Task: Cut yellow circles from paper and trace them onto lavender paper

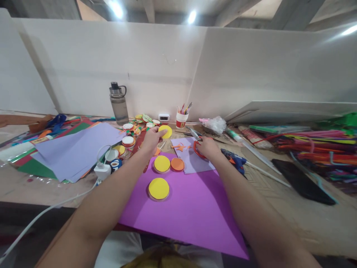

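Status | my left hand [152,139]: fingers clamped on yellow disc [165,131], beyond far edge of purple sheet [189,212] | my right hand [208,147]: fingers wrapped round scissors [196,149], far-right corner of lilac sheet [192,165]

Scissors [193,133] and purple paper [184,212] mark a craft workshop.

The yellow disc [165,131] I hold has a smooth, matt face, like paper or craft foam. My scissors [195,134] pair shiny metal blades with red plastic-looking handles. The purple sheet [181,208] before me is smooth and matt; the lilac sheets [79,149] look like matt paper. The drinking bottle [119,108] seems smooth, see-through plastic, the bag [218,124] crinkled, glossy plastic.
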`<state>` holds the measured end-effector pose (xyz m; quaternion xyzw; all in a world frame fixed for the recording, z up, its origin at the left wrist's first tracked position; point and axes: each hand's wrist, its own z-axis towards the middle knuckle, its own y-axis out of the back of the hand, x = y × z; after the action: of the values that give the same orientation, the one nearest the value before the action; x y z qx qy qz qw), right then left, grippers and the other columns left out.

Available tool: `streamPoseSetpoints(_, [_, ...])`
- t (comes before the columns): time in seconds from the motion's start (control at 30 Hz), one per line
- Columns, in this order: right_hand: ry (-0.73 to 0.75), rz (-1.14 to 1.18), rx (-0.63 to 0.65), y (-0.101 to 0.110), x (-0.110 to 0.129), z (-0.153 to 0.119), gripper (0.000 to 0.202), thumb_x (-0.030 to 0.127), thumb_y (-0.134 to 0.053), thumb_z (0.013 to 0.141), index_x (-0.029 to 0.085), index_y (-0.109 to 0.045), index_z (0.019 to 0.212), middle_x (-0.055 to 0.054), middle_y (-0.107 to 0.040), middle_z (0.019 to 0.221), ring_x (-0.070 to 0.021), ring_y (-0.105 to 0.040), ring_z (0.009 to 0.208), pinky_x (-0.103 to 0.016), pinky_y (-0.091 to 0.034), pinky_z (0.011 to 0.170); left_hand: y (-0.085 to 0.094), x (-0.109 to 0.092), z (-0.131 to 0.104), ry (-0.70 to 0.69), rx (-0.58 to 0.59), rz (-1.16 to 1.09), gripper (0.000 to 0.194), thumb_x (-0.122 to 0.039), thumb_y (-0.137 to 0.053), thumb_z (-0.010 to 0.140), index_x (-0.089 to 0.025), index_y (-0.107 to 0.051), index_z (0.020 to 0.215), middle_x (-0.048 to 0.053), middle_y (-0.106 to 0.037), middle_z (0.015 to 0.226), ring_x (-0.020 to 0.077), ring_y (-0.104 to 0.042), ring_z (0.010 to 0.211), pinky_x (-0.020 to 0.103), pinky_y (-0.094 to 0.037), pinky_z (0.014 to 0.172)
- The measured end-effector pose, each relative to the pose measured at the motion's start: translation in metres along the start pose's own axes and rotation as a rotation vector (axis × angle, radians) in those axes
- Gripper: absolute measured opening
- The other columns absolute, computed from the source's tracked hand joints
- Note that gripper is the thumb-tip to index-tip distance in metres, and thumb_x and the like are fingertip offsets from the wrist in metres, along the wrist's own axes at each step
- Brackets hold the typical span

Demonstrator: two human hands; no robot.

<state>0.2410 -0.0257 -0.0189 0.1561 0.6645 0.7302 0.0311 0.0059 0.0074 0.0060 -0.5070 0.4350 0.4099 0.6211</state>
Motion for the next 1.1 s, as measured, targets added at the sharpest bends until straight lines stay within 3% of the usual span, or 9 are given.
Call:
streamPoseSetpoints(0.17, [0.029,-0.097,0.032,0.001,0.009,-0.006,0.041,0.031,-0.048,0.088,0.005,-0.064,0.116,-0.026,-0.066,0.112,-0.0335,-0.061,0.107,-0.039,-0.043,0.086,0.0,0.003,0.002,-0.034,0.004,0.045,0.025,-0.029,-0.08,0.058,-0.015,-0.063,0.07,0.0,-0.061,0.067,0.0071,-0.047,0.056,0.019,-0.032,0.05])
streamPoseSetpoints(0.3, [0.036,-0.222,-0.083,0.009,0.018,-0.015,0.043,0.037,-0.05,0.087,0.011,-0.065,0.119,-0.026,-0.057,0.126,-0.0425,-0.046,0.12,-0.053,-0.036,0.091,-0.003,0.003,-0.001,-0.031,0.006,0.033,0.026,-0.029,-0.08,0.058,-0.015,-0.063,0.07,0.0,-0.061,0.068,0.0075,-0.048,0.057,0.019,-0.033,0.051])
streamPoseSetpoints(0.4, [0.261,-0.253,-0.114,0.007,0.023,-0.017,0.037,0.03,-0.046,0.091,0.021,-0.064,0.121,-0.018,-0.056,0.13,-0.0359,-0.044,0.119,-0.049,-0.033,0.092,-0.006,0.002,-0.005,-0.033,0.004,0.052,0.028,-0.031,-0.081,0.057,-0.015,-0.062,0.071,0.0,-0.06,0.068,0.0074,-0.049,0.057,0.02,-0.033,0.051])
streamPoseSetpoints(0.5, [0.393,-0.252,-0.011,0.0,0.027,-0.016,0.034,0.022,-0.041,0.093,0.021,-0.071,0.109,-0.016,-0.063,0.119,-0.0322,-0.047,0.114,-0.046,-0.03,0.092,-0.008,0.002,-0.008,-0.044,0.008,0.071,0.03,-0.034,-0.081,0.057,-0.015,-0.062,0.07,-0.001,-0.06,0.068,0.0073,-0.049,0.057,0.02,-0.032,0.05])
streamPoseSetpoints(0.6, [0.405,-0.246,0.014,-0.004,0.031,-0.015,0.033,0.018,-0.039,0.093,0.016,-0.072,0.1,-0.017,-0.066,0.108,-0.0293,-0.052,0.108,-0.044,-0.03,0.093,-0.01,0.0,-0.011,-0.047,0.021,0.058,0.031,-0.034,-0.081,0.056,-0.015,-0.062,0.071,-0.001,-0.059,0.068,0.0074,-0.049,0.057,0.019,-0.033,0.05])
streamPoseSetpoints(0.9, [0.44,-0.182,-0.052,-0.008,0.034,-0.018,0.036,0.005,-0.033,0.09,0.01,-0.067,0.103,-0.019,-0.066,0.105,-0.0285,-0.053,0.109,-0.044,-0.026,0.098,-0.01,0.003,-0.01,-0.059,0.04,0.066,0.029,-0.031,-0.08,0.057,-0.015,-0.06,0.071,-0.003,-0.057,0.066,0.0064,-0.046,0.056,0.019,-0.032,0.051])
streamPoseSetpoints(1.1, [0.424,-0.063,-0.153,-0.01,0.036,-0.011,0.028,0.016,-0.041,0.092,0.011,-0.066,0.105,-0.019,-0.065,0.108,-0.0301,-0.054,0.109,-0.043,-0.033,0.094,-0.009,0.003,-0.008,-0.045,-0.025,0.002,0.029,-0.031,-0.08,0.058,-0.015,-0.061,0.073,-0.002,-0.058,0.066,0.0065,-0.047,0.056,0.019,-0.029,0.05])
